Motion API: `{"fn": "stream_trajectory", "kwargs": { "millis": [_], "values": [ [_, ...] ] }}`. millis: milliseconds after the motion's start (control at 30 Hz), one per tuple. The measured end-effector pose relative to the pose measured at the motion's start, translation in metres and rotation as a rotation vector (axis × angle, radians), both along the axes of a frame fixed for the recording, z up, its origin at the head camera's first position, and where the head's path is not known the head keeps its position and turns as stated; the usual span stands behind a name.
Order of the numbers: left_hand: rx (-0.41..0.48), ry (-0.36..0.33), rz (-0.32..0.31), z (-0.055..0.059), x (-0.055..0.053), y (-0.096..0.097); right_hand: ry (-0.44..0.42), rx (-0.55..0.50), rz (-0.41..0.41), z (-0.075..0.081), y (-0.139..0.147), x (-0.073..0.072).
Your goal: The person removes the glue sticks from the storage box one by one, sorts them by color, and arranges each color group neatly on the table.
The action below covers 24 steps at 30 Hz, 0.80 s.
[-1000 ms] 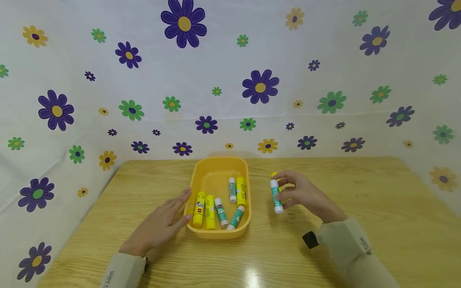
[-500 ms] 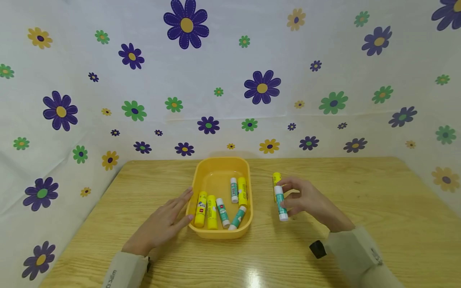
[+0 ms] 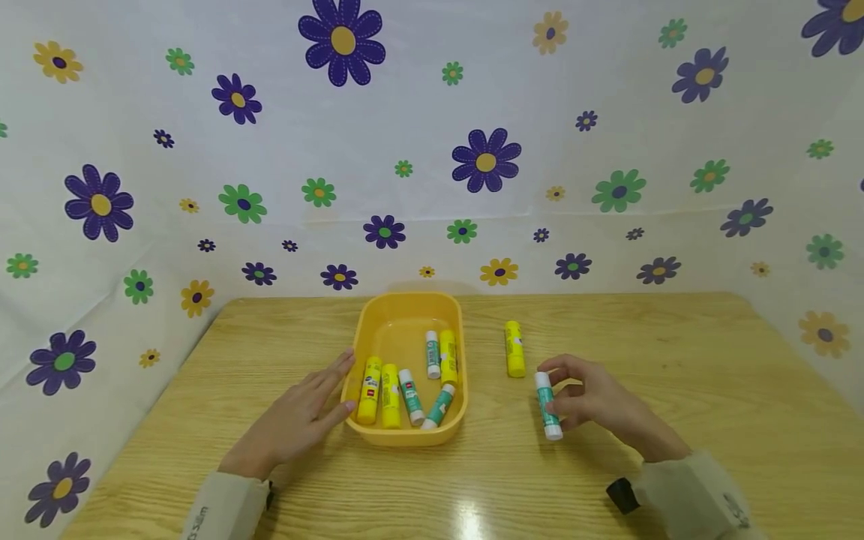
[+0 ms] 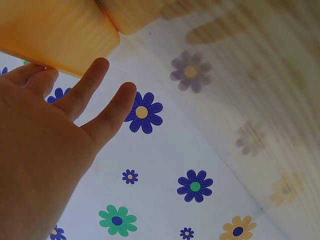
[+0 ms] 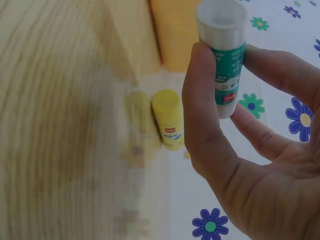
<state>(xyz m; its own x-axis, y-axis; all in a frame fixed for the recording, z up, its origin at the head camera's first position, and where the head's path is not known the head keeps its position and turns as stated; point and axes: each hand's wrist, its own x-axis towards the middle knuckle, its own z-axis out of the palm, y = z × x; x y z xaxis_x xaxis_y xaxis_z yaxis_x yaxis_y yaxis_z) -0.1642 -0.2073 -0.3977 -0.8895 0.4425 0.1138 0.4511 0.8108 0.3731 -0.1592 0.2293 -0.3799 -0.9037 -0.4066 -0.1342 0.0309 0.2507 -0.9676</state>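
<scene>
Between thumb and fingers, my right hand [image 3: 594,401] pinches a white-and-teal glue stick [image 3: 548,406] to the right of the tub. The right wrist view shows this glue stick [image 5: 227,65] with its white end toward the camera. A yellow glue stick [image 3: 514,349] lies on the table behind it, nearer the tub. My left hand [image 3: 297,416] rests with straight fingers against the left rim of the yellow plastic tub [image 3: 412,436]. Inside the tub lie several yellow glue sticks [image 3: 390,396] and several white-and-teal glue sticks [image 3: 410,397].
A wooden table [image 3: 324,495] carries everything. Behind it and at both sides hangs a white cloth [image 3: 418,112] printed with flowers. A black strap end [image 3: 622,496] sticks out by the right sleeve [image 3: 695,495].
My right hand has moved toward me and to the right with the white-and-teal glue stick, uncovering the yellow one on the table. The left hand stays at the tub.
</scene>
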Motion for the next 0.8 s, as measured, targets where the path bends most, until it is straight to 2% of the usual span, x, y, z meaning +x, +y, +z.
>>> {"fn": "stream_trajectory", "kwargs": {
  "millis": [367,600,800],
  "values": [
    [0.008,-0.007,0.001,0.002,0.002,0.001,-0.014,0.102,-0.032,-0.013,-0.009,-0.005],
    [0.019,-0.03,-0.008,-0.002,0.001,0.003,-0.031,0.199,-0.048,-0.013,-0.016,-0.005],
    [0.014,-0.004,0.0,-0.002,-0.001,0.001,-0.028,0.24,-0.054,-0.012,-0.02,-0.006]
  ]
}}
